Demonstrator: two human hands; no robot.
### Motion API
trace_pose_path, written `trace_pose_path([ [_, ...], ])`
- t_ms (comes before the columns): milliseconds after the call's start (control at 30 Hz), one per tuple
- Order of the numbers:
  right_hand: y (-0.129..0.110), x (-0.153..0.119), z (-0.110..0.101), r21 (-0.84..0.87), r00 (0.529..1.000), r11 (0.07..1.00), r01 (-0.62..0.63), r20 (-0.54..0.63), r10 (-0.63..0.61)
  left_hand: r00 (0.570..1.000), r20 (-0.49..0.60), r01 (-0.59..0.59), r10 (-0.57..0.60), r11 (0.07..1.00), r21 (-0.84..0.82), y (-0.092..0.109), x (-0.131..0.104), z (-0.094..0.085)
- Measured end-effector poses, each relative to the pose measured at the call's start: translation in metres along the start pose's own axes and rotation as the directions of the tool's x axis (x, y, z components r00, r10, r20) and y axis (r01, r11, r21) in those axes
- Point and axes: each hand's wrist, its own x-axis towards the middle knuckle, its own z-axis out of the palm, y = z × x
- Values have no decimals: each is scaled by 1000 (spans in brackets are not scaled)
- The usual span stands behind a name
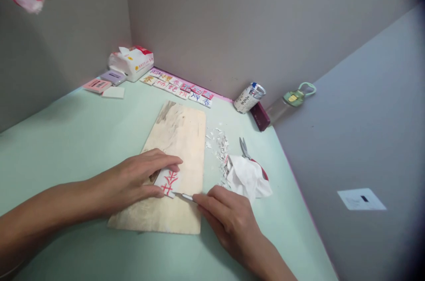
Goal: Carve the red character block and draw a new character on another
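Observation:
A white block [170, 179] marked with a red character lies on the wooden board [186, 134]. My left hand [141, 177] grips it, thumb at the near edge and fingers at the far one. In my right hand [232, 216] is a slim carving knife [185, 197], held like a pen. Its blade tip meets the block's near right corner, beside the red strokes. Part of the block's left side is hidden under my left hand.
Right of the board lie white shavings [222, 150], a crumpled tissue [247, 177] and red-handled scissors [245, 148]. Farther back are a can [249, 98], a dark red box [260, 117], a bottle [286, 103], lettered tiles [179, 86], a tissue pack [133, 64] and small packets [97, 85].

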Motion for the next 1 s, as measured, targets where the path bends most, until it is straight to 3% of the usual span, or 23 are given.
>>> trace_pose_path([
  [533, -2, 4, -1, -60, 1000, 998, 16, -13, -17, 1000, -17, -4, 5, 1000, 16, 1, 0, 1],
  [800, -4, 18, -9, -210, 998, 976, 52, 44, -43, 1000, -10, 15, -15, 1000, -3, 1, 0, 1],
  [1000, -3, 25, -14, -208, 991, 974, 85, 122, -60, 1000, -7, 16, -16, 1000, -8, 2, 0, 1],
])
